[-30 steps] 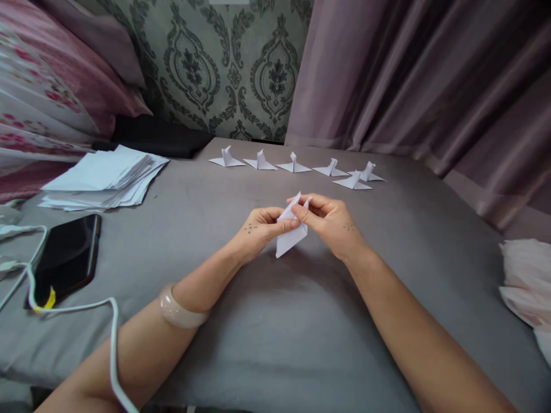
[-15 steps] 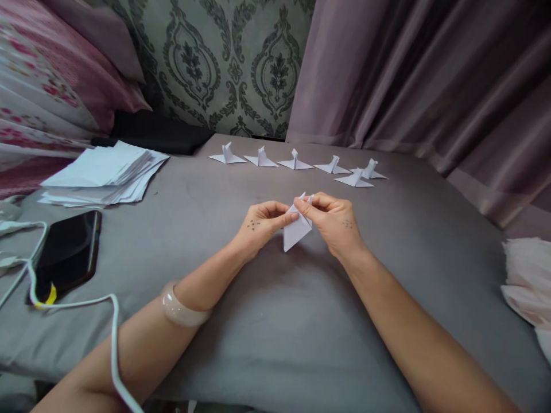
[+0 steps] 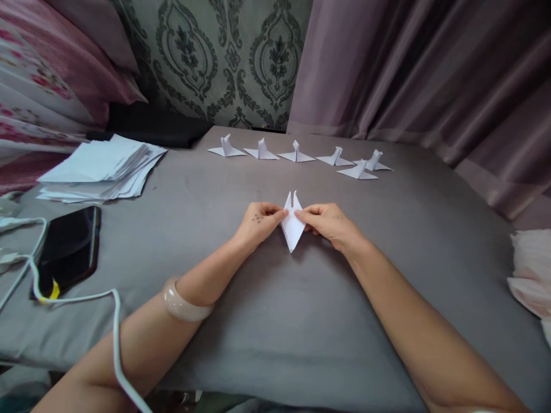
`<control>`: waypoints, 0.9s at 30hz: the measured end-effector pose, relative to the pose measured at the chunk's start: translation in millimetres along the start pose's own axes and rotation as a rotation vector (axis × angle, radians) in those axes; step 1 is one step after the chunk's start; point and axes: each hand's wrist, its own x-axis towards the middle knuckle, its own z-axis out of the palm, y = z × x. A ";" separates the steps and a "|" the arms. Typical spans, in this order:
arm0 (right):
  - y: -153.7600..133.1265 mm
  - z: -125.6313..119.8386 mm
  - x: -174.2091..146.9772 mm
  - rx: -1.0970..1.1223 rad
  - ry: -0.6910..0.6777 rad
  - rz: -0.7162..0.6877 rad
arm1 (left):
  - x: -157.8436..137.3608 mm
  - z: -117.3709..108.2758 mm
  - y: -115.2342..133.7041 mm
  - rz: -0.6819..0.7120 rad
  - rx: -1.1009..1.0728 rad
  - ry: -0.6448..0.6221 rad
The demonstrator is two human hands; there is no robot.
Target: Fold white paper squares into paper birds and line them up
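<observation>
Between my two hands is a folded white paper crane [image 3: 293,230], its wide point toward me and two narrow points standing up at the far end. My left hand [image 3: 262,222] pinches its left edge between thumb and fingers. On the opposite edge my right hand [image 3: 329,222] is closed too, the thumb lying on the front of the paper and the fingertips partly hidden behind it. Farther back, several finished paper cranes [image 3: 296,154] stand in a row with their wings spread.
A stack of white paper [image 3: 94,166] lies at the back left. Nearer on the left are a black phone [image 3: 69,246] and a white cable [image 3: 115,327] running across my left forearm. Pale cloth [image 3: 534,275] sits at the right edge; a purple curtain [image 3: 387,69] hangs behind.
The paper crane has turned upright, from tilted to pointing straight at me, and its two narrow points now stand apart. My right hand has moved from its top to its right edge.
</observation>
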 end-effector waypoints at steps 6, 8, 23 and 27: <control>11.5 4.8 6.0 -0.329 0.130 -0.092 | 4.1 -2.1 -4.2 0.305 0.617 0.015; 13.5 7.6 5.4 -0.467 0.201 -0.151 | 6.8 -2.9 -7.2 0.344 0.671 0.010; 20.4 -19.9 -9.6 -0.550 -0.084 -0.366 | -5.4 -17.6 6.7 0.569 0.757 -0.279; 18.8 -20.9 -11.8 -0.500 -0.069 -0.350 | -4.9 -18.4 7.3 0.521 0.743 -0.258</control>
